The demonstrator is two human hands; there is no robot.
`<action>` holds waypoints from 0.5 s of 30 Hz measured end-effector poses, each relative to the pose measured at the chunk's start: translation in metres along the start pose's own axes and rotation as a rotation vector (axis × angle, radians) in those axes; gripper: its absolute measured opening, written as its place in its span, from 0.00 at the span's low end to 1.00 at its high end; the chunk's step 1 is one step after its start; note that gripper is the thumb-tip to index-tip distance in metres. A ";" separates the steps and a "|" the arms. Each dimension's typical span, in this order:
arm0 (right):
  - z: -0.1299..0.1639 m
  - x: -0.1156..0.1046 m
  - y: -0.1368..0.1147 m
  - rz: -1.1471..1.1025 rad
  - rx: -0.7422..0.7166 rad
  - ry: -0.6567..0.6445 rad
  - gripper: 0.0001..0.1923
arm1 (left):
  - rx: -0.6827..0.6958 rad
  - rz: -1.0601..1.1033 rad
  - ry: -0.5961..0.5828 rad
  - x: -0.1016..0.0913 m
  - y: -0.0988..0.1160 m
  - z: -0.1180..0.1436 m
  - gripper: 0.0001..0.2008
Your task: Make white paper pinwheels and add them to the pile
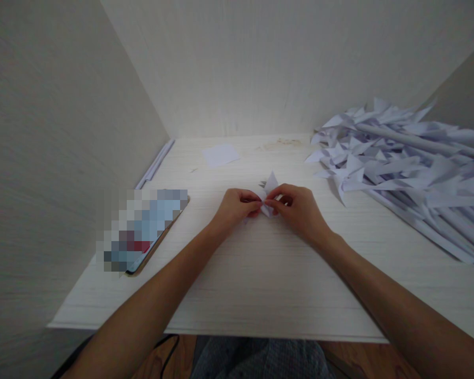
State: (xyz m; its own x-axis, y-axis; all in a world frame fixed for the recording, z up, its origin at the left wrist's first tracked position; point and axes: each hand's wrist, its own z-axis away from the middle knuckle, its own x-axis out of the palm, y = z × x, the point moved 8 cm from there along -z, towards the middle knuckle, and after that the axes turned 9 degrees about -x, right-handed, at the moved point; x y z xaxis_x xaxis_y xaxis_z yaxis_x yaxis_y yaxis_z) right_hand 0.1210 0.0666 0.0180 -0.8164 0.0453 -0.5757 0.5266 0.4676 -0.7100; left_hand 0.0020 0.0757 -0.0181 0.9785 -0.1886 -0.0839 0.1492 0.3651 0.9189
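Note:
A small folded white paper piece (269, 185) is pinched between both hands just above the pale wooden desk (260, 273), near its middle. My left hand (237, 206) grips the piece's left side with thumb and fingers closed. My right hand (296, 206) grips its right side the same way. One pointed tip of the paper sticks up behind the fingers; the lower part is hidden by them.
A large heap of folded paper shapes on long rolled paper stems (403, 163) covers the right side. A flat square paper sheet (220, 155) lies at the back. A blurred tablet (146, 231) rests at left, with paper strips (156, 164) along the left wall.

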 end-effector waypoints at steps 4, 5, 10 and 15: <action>0.001 0.002 0.000 0.082 -0.012 -0.046 0.02 | 0.042 0.022 -0.007 -0.001 0.001 0.000 0.02; 0.001 0.002 0.000 0.086 -0.015 -0.049 0.02 | 0.058 0.031 -0.009 0.000 0.002 0.000 0.02; 0.001 0.004 0.012 -0.135 0.054 -0.037 0.03 | 0.137 0.036 0.013 0.000 0.008 0.003 0.03; -0.003 0.005 0.017 -0.310 0.132 -0.043 0.08 | 0.200 -0.030 0.051 -0.001 0.013 0.004 0.03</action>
State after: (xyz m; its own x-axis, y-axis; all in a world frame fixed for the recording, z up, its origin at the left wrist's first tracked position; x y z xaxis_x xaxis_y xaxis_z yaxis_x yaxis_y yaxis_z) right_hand 0.1254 0.0773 0.0036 -0.9332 -0.1195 -0.3389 0.2835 0.3346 -0.8987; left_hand 0.0028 0.0771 -0.0042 0.9807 -0.1484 -0.1276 0.1525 0.1707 0.9734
